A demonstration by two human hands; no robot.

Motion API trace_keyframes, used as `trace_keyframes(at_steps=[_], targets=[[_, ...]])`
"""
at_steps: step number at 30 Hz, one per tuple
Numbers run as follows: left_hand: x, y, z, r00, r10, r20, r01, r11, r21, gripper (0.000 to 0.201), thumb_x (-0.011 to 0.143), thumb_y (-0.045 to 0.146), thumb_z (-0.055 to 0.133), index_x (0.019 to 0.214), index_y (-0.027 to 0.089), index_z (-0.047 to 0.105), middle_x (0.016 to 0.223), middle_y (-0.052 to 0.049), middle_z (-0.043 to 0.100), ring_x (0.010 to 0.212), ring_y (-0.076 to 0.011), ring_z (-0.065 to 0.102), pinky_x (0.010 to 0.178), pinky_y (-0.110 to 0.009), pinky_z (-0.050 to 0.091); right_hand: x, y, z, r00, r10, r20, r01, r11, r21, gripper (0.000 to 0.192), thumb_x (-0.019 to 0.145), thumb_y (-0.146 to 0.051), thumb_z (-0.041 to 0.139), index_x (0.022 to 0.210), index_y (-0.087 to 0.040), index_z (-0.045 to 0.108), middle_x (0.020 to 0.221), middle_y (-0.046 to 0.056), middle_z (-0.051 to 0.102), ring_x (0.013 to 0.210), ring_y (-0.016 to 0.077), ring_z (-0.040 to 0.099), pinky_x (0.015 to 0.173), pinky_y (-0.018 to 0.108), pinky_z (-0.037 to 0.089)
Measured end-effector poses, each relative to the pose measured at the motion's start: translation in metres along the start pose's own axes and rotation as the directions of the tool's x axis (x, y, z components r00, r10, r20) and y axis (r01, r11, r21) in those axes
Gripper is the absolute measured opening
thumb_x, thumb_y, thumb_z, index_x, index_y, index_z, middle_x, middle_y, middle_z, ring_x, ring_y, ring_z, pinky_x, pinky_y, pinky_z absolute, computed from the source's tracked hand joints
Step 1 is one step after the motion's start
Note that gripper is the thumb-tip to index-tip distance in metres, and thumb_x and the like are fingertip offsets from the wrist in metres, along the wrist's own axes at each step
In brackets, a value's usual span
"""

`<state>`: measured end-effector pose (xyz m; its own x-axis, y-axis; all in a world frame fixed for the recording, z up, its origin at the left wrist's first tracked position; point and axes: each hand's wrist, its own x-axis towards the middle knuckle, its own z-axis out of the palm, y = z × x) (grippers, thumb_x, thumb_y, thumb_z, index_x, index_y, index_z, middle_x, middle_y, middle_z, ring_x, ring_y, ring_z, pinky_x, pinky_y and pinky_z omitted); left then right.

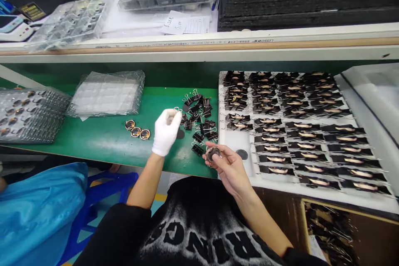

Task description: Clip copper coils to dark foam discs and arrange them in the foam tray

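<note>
Fingers [218, 154] of the right hand [229, 168] are pinched closed on a small round disc [213, 153] with a clip on it, held just above the front edge of the green worktop [109, 133], beside the near left corner of the white tray [240, 141]. The left hand [165, 131], in a white glove, is curled loosely over the worktop beside the heap of black binder clips [199, 120]; a wire loop shows at its fingertips, but whether it grips a clip cannot be told. Three more round discs [136, 131] lie in a row on the worktop to the left of the gloved hand, apart from the heap. The tray carries rows of clipped assemblies [299, 124], with one dark disc [241, 154] lying loose at its near left corner. Clear blister trays [107, 93] sit toward the back left of the worktop. Judged from appearance, the disc is light, thin and rigid, with a face likely to mark or scratch; it is best held by its rim. The clips are stiff sprung steel, best squeezed by the wire handles, and liable to snap shut or slide off a smooth disc.
</note>
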<state>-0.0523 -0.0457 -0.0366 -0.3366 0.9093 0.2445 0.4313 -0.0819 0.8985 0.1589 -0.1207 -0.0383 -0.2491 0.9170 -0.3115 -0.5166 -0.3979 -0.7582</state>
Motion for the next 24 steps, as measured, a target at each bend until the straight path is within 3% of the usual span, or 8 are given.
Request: trace_keyframes(at_steps=[2,5,9,14,17,19,22,24], targets=[[-0.024,0.012,0.011,0.999,0.022,-0.047,-0.026,0.995,-0.091,0.021,0.098,0.042,0.061,0.095,0.022,0.063,0.087,-0.001,0.068,0.08,-0.0139,0.065,0.077,-0.028,0.054,0.006,0.002,0.007,0.997,-0.068,0.042,0.069,0.997,-0.032,0.023,0.079,-0.031,0.089,0.098,-0.025,0.079,0.142,0.008,0.066,0.086,0.0181,0.077,0.075,0.031,0.067],[-0.053,0.026,0.021,0.981,0.175,-0.085,-0.174,0.985,0.017,0.011,0.096,0.032,0.064,0.094,0.022,0.063,0.089,-0.002,0.071,0.082,-0.0139,0.067,0.078,-0.029,0.054,0.014,0.006,0.011,0.982,-0.141,0.128,0.147,0.989,-0.037,0.023,0.079,-0.03,0.088,0.099,-0.027,0.078,0.124,0.006,0.074,0.079,0.0183,0.076,0.07,0.033,0.066],[-0.059,0.034,0.01,0.895,0.422,0.142,-0.437,0.893,0.105,0.011,0.093,0.023,0.065,0.082,0.022,0.062,0.084,-0.001,0.073,0.08,-0.0147,0.069,0.078,-0.031,0.052,0.019,0.004,0.001,0.968,-0.198,0.153,0.208,0.977,-0.051,0.019,0.081,-0.028,0.086,0.099,-0.029,0.078,0.093,0.001,0.075,0.075,0.0171,0.075,0.07,0.032,0.066],[-0.042,0.042,-0.014,0.908,0.144,0.394,-0.225,0.96,0.169,0.025,0.079,0.036,0.071,0.082,0.024,0.05,0.059,0.009,0.049,0.049,-0.01,0.043,0.053,-0.026,0.038,0.012,-0.01,-0.018,0.958,-0.209,0.195,0.249,0.946,-0.21,0.019,0.078,-0.024,0.088,0.095,-0.027,0.079,0.091,0.002,0.076,0.081,0.0166,0.077,0.079,0.029,0.066],[-0.036,0.05,-0.019,0.766,0.052,0.64,-0.309,0.904,0.296,0.036,0.074,0.044,0.074,0.072,0.024,0.044,0.053,0.009,0.041,0.048,-0.0103,0.037,0.053,-0.027,0.03,0.006,-0.02,-0.024,0.96,-0.16,0.23,0.229,0.92,-0.317,0.02,0.075,-0.025,0.09,0.092,-0.025,0.08,0.095,0.004,0.076,0.083,0.0173,0.076,0.081,0.03,0.066],[-0.034,0.055,-0.018,0.688,0.064,0.723,-0.409,0.857,0.313,0.044,0.073,0.051,0.074,0.065,0.024,0.04,0.051,0.008,0.039,0.047,-0.0108,0.037,0.054,-0.029,0.026,0.003,-0.025,-0.027,0.961,-0.13,0.242,0.213,0.908,-0.36,0.019,0.073,-0.026,0.091,0.09,-0.025,0.081,0.096,0.005,0.076,0.087,0.0186,0.075,0.084,0.032,0.066],[-0.035,0.059,-0.014,0.623,0.081,0.778,-0.481,0.824,0.3,0.049,0.077,0.057,0.069,0.062,0.024,0.036,0.05,0.006,0.038,0.045,-0.0119,0.04,0.054,-0.03,0.023,0.002,-0.031,-0.03,0.965,-0.09,0.246,0.178,0.914,-0.364,0.019,0.071,-0.026,0.092,0.088,-0.024,0.083,0.096,0.006,0.076,0.087,0.0191,0.074,0.085,0.033,0.065],[-0.037,0.059,-0.011,0.619,0.078,0.781,-0.489,0.816,0.307,0.047,0.082,0.056,0.064,0.062,0.024,0.037,0.05,0.005,0.041,0.046,-0.0129,0.043,0.053,-0.03,0.023,0.001,-0.034,-0.03,0.966,-0.061,0.25,0.149,0.924,-0.352,0.019,0.071,-0.026,0.092,0.087,-0.023,0.083,0.095,0.006,0.076,0.082,0.0183,0.074,0.084,0.033,0.065]])
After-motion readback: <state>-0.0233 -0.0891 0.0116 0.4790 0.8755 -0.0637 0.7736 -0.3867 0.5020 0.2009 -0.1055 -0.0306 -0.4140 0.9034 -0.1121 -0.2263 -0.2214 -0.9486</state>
